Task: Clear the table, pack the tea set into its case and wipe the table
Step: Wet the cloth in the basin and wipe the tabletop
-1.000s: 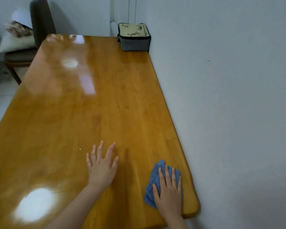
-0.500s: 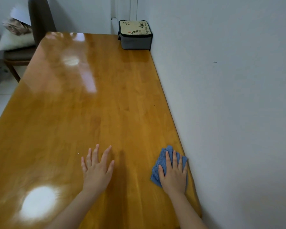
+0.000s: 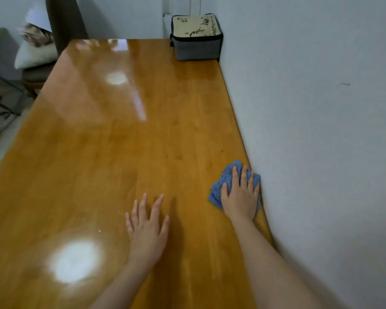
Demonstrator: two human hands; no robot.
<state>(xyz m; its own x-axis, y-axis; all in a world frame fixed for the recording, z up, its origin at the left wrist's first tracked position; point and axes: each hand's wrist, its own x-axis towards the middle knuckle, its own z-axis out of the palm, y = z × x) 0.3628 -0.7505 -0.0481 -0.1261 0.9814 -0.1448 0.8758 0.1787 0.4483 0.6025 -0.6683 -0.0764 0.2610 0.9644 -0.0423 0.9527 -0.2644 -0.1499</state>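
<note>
The right hand (image 3: 240,197) is lying flat on the blue cloth (image 3: 226,177), fingers straight and slightly spread, pressing it onto the table (image 3: 120,141) rather than gripping it. Taking the tabletop as a clock face seen from the person's side, the cloth is sitting at about 4 o'clock, hard against the wall (image 3: 310,130) that runs along the right edge. The left hand (image 3: 147,228) is resting palm down at about 6 o'clock, fingers fanned wide and holding nothing, and it is probably serving as a brace. The case (image 3: 196,37) is standing closed in the far corner at about 1 o'clock, so the packing looks finished and the wiping is likely the step in hand. The cloth is looking soft, light and limp, bunched into folds under the palm; it is likely to slide easily on the glossy varnish and to crumple or roll if pushed from one edge. A broad flat palm over its middle is the sound way to drive it, with the fingertips pinning the leading edge. A pale crumb (image 3: 99,230) is lying at about 7 o'clock and a dark speck (image 3: 222,150) at about 3 o'clock, both waiting to be picked up.
</note>
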